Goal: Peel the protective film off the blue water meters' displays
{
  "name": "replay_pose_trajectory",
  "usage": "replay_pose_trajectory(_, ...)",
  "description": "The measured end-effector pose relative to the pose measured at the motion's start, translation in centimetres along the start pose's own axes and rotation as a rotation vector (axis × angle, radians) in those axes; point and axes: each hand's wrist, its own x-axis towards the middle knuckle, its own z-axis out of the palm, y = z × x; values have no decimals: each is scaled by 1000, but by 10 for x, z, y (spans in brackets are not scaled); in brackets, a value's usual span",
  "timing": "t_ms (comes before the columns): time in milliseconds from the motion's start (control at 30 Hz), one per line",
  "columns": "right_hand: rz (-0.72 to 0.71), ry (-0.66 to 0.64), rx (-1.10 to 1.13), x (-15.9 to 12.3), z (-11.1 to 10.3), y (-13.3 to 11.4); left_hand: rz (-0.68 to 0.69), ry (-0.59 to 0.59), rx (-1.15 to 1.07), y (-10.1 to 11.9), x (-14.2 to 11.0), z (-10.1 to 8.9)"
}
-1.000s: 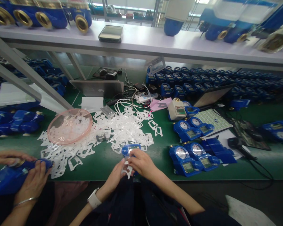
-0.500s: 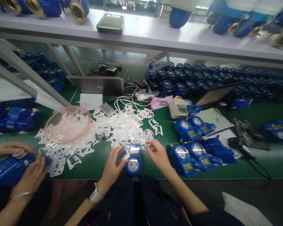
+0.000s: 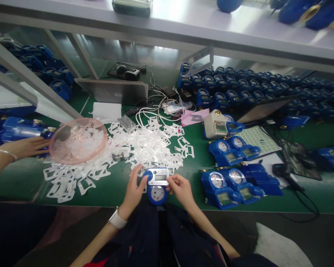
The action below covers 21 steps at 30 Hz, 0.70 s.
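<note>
A blue water meter [image 3: 157,185] with a white display cover lies at the near edge of the green bench [image 3: 119,189], dial facing up. My left hand [image 3: 134,187] grips its left side, fingers curled round the body. My right hand [image 3: 179,187] pinches the right edge of the white cover. A heap of white plastic cut-out frames [image 3: 150,144] lies just behind the meter.
A pink plastic dish [image 3: 78,140] of white parts sits to the left; another person's hand [image 3: 25,146] reaches toward it. Finished blue meters [image 3: 231,181] stand to the right, more rows [image 3: 239,89] behind. A closed laptop [image 3: 115,91], cables and a white meter [image 3: 215,124] lie further back.
My hands closed in on the meter, and a white cover now sits over its display. The other person put down their meter and reached to the pink dish. The camera tilted down.
</note>
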Motion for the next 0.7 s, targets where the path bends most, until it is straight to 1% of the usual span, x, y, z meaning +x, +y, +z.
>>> replay_pose_trajectory(100,15,11,-2,6,-2,2,-271,-57,-201,-12,7,3)
replay_pose_trajectory(133,20,4,-8,7,-2,3,-332,-82,-251,-14,8,4)
replay_pose_trajectory(200,31,-9,-18,9,-2,2,-396,-113,-313,-15,9,5)
replay_pose_trajectory(300,48,-11,-29,10,1,1,-429,-124,-351,-13,8,7)
replay_pose_trajectory(467,58,32,-61,11,3,1,-454,-126,-414,-11,5,11)
replay_pose_trajectory(700,39,25,-78,8,2,-1,-475,-134,-500,-10,4,16)
